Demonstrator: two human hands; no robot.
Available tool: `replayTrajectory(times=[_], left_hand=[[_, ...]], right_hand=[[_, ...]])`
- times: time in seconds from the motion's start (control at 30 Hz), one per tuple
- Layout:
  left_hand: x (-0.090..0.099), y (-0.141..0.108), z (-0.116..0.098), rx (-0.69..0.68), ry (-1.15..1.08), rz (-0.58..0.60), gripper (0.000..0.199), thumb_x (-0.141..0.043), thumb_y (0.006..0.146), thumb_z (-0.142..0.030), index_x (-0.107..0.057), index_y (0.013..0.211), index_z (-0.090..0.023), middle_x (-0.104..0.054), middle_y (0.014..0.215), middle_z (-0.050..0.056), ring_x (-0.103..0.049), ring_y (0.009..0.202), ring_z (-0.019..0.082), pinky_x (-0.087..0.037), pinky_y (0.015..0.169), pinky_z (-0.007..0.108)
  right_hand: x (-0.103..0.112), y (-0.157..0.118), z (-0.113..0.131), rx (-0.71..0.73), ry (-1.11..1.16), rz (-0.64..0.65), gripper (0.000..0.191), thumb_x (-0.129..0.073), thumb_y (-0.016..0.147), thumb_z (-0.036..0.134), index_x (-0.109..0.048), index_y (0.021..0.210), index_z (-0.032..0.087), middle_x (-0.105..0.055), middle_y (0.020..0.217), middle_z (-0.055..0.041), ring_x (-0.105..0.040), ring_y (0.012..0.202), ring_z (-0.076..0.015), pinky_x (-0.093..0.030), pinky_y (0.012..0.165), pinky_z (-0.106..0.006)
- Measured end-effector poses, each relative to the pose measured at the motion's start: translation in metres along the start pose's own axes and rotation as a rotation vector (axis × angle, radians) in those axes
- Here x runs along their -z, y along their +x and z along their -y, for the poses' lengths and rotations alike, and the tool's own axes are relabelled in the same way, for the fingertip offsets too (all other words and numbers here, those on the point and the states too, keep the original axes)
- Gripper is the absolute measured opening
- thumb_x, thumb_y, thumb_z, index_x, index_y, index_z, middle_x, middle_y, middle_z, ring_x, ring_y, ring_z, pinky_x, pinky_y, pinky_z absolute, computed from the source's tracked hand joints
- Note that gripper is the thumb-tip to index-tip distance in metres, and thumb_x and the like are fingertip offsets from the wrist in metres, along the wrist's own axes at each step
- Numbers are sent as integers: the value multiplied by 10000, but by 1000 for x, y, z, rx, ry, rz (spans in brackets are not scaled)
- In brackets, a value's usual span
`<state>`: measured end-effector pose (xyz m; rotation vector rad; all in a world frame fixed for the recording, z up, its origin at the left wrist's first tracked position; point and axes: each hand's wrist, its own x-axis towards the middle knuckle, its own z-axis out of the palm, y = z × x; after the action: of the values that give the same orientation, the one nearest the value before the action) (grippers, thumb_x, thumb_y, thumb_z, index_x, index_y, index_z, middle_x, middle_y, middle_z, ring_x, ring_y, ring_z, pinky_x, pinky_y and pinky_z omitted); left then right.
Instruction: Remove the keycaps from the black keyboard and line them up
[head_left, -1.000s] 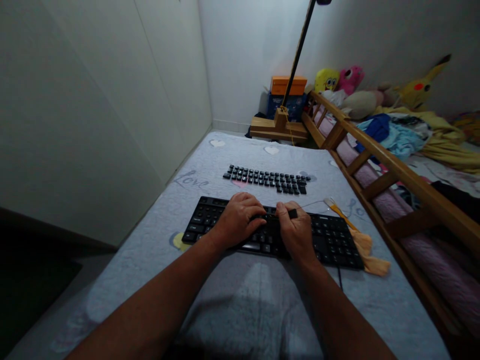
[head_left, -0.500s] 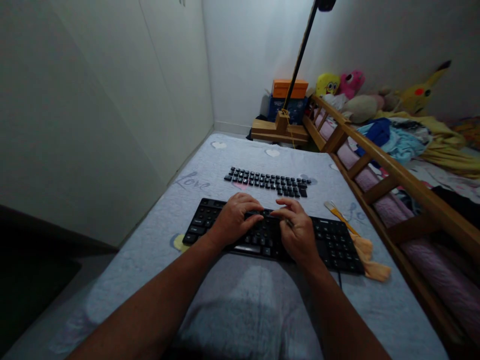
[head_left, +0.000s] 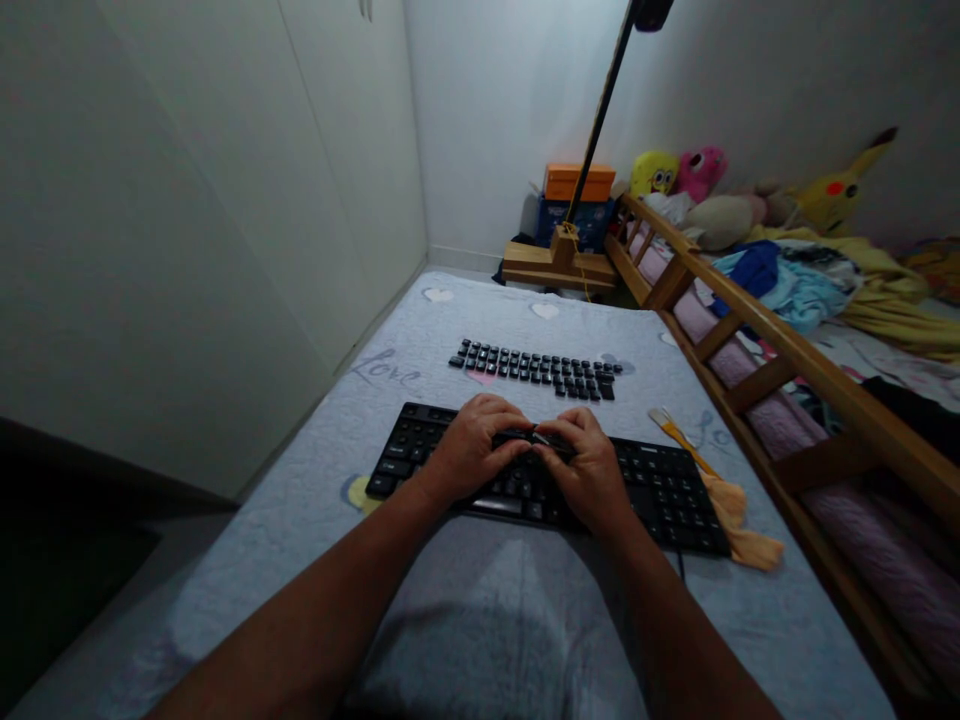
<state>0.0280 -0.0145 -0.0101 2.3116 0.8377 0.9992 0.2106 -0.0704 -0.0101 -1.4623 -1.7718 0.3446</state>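
A black keyboard lies on the bed, with dark gaps where some keys are off. Over its middle, my left hand is closed, thumb and fingertips together at the upper rows. My right hand meets it there, closed around a thin, small tool that shows only in part between the fingertips. What my left fingertips pinch is too small to make out. Beyond the keyboard, loose black keycaps lie in rows. To the right are a brush with a yellow handle and an orange cloth.
A wooden bed rail runs along the right side, with clothes and plush toys behind it. At the far end a dark pole rises from a wooden base. A pale cabinet stands on the left.
My right hand has moved left and its fingers have closed in, so its fingertips now meet those of my left hand. The view has shifted slightly.
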Motion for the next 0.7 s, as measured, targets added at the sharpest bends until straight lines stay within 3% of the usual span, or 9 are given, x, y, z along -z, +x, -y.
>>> replayTrajectory(times=[0.27,0.43,0.7], left_hand=[[6,1,6,95,120,-177,147,-638,843,-213,-692,977,-187,-696,1025,64,-564,1040,234,-447,957,451],[4,1,10,114,151,-168,132,-633,840,-195,-699,952,-176,-700,1007,68,-564,1036,238,-451,946,446],[5,1,7,93,156,-163,115,-628,839,-185,-690,936,-186,-706,973,57,-576,1001,235,-463,914,442]], right_hand=[[16,53,-39,-173,-369,39,151,-657,799,223,-733,926,195,-565,927,-48,-586,869,-199,-464,828,-323],[5,79,-50,-233,-517,131,178,-672,806,236,-746,966,213,-571,965,-58,-582,891,-195,-457,797,-293],[-8,88,-56,-248,-603,182,208,-668,808,245,-745,1000,246,-578,1018,-72,-590,949,-217,-463,776,-298]])
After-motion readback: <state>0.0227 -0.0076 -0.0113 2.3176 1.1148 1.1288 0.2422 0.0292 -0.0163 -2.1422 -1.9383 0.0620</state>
